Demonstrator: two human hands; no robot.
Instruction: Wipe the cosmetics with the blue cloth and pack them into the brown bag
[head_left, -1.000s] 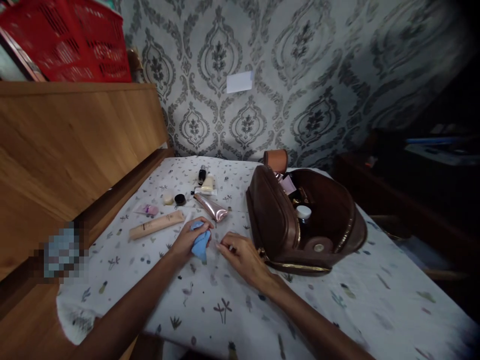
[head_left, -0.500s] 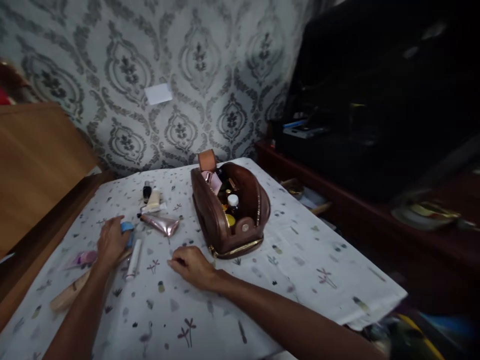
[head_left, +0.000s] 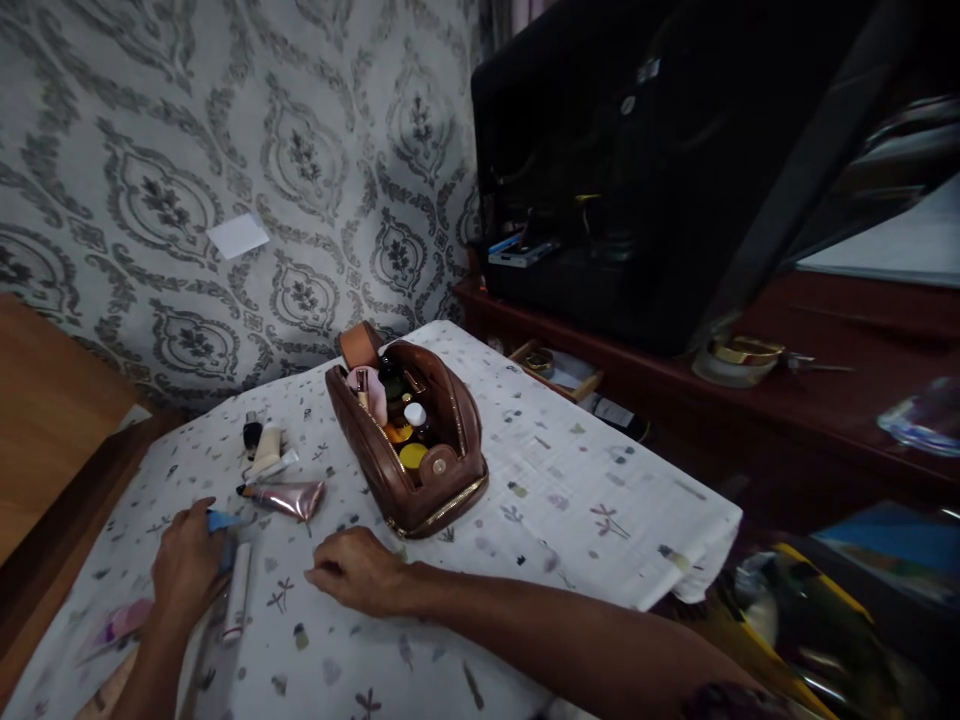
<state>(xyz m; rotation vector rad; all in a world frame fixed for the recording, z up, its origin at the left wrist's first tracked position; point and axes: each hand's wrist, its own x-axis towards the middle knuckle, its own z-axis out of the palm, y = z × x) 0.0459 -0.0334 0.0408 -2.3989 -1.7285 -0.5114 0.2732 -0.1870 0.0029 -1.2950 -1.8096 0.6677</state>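
Observation:
My left hand is at the left of the cloth, fingers curled over a small blue item that is mostly hidden by it. Just right of it lies a slim white tube. My right hand rests on the cloth, loosely closed, with nothing visible in it. Behind it stands an open brown toiletry bag holding a white-capped bottle, a yellow lid and a pink item. A shiny pink tube lies between the bag and my left hand.
A cream tube and a dark small bottle are near the back left. A purplish-pink item lies by my left forearm. The patterned cloth covers the table. At right are a dark red shelf and a black screen.
The view has turned to the right, so the table and bag appear further left. Both hands stay in about the same places on the cloth.

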